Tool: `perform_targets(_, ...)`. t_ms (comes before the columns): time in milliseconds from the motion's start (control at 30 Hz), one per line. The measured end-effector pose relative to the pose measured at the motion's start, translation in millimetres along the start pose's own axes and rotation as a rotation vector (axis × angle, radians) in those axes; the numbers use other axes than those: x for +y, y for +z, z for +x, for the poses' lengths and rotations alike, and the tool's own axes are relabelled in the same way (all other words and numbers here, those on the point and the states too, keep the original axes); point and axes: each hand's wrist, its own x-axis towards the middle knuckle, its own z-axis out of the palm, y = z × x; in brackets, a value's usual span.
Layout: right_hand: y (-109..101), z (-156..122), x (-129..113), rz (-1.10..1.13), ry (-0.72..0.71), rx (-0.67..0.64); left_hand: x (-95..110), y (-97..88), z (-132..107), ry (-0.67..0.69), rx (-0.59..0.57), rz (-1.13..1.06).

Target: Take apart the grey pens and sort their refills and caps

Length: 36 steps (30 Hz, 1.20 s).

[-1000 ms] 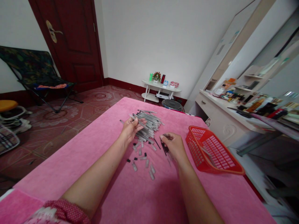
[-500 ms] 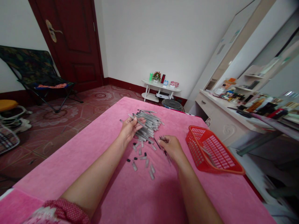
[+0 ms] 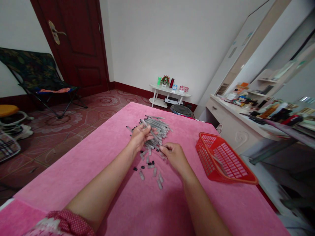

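A heap of grey pen barrels (image 3: 157,128) lies on the pink cloth-covered table (image 3: 98,157). My left hand (image 3: 139,137) is closed round one grey barrel (image 3: 150,130) that sticks out toward the heap. My right hand (image 3: 172,155) sits just right of it, fingers curled in a pinch at the heap's near edge; what it pinches is too small to make out. Loose grey caps and small black pieces (image 3: 150,166) are scattered in front of both hands.
A red plastic basket (image 3: 222,159) stands on the table to the right of my right hand. Beyond the table are a dark red door (image 3: 73,42), a folding chair (image 3: 36,75), a small white shelf (image 3: 169,93) and a cluttered white dresser (image 3: 246,111).
My right hand has slid left toward the heap and my left hand. The left hand has shifted slightly right with its barrel.
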Motion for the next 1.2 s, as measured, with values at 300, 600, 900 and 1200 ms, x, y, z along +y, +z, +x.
perform_targets(300, -71, -7, 24, -0.488, 0.106, 0.061, 23, -32.1, 18, 0.163, 0.335, -0.176)
perform_targets(600, -52, -4, 1, -0.335, 0.048, 0.055, -17, 26.3, -17, -0.04, -0.132, 0.084)
perform_targets(900, -60, -4, -10, -0.384, -0.008, 0.157, -31, 43.5, -31, 0.132, -0.21, 0.453)
perform_targets(1200, -155, -28, 10, -0.815, 0.278, 0.58, -39, 34.5, -38, 0.191, -0.521, 1.202)
